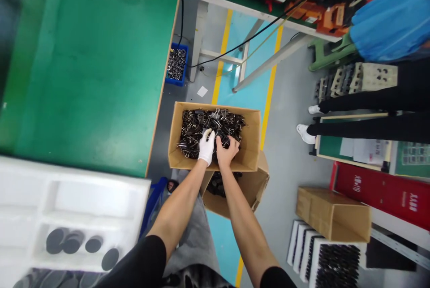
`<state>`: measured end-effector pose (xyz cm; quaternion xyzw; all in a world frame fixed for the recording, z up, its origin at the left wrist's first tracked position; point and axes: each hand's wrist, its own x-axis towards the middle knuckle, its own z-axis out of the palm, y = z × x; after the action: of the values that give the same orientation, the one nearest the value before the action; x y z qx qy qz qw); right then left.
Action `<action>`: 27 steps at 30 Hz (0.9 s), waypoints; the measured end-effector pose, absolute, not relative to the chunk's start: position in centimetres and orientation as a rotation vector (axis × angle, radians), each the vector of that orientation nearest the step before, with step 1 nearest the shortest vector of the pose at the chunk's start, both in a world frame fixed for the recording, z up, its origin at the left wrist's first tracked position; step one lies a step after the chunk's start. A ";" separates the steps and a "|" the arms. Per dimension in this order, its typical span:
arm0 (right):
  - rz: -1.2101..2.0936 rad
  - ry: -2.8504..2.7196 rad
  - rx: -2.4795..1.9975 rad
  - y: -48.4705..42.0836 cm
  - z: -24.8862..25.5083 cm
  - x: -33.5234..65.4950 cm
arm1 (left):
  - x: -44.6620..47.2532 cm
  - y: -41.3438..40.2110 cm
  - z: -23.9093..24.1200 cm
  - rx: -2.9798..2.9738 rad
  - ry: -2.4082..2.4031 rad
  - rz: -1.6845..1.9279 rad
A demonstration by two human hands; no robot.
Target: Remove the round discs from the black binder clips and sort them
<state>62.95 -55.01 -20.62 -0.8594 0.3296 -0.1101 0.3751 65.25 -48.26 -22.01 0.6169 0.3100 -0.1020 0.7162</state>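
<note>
An open cardboard box (pixel 250 144) on the floor is full of black binder clips (pixel 201 124) with silver handles. Both my hands reach down into it. My left hand (pixel 206 147), in a white glove, is curled over the clips. My bare right hand (pixel 226 149) sits right beside it, fingers closed into the pile and gripping clips. A second open cardboard box (pixel 251 189) with more dark clips lies partly under the first, below my forearms.
A green worktable (pixel 87 64) fills the left, with a white foam tray (pixel 50 203) holding dark discs at its near end. A blue bin (pixel 177 65) of metal parts stands on the floor. Another person's legs (pixel 366 118) are at right, and a closed carton (pixel 332 214) lies nearby.
</note>
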 end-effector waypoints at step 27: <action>-0.455 0.573 -2.437 -51.6 -18.5 63.7 | 65.0 -45.8 -20.5 1.105 0.768 -0.117</action>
<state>63.67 -51.63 -18.51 -0.9154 0.2154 -0.1708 0.2940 65.05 -45.75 -20.49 0.5115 0.3556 -0.0541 0.7804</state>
